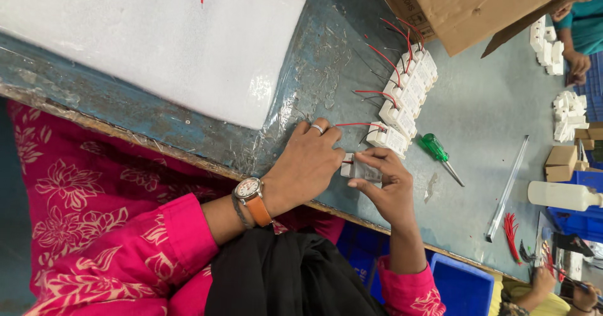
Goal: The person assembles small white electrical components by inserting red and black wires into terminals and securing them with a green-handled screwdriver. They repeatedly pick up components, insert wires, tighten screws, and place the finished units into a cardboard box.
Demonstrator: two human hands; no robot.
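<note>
Both hands on one small white module [359,169] at the near table edge — left hand [308,165] pinches its left end with fingers curled shut, right hand [388,187] grips the right side between thumb and fingertips. Beyond it, a row of wired modules [407,96] with red and black leads looks done — roughly eight. Green screwdriver [436,149] lies untouched to the right; unwired white parts [568,115] are piled far right, so plenty looks left.

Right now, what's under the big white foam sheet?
The white foam sheet lies on the worn blue table, with clear plastic film poking out along its edge. Whatever else lies beneath is covered.
</note>
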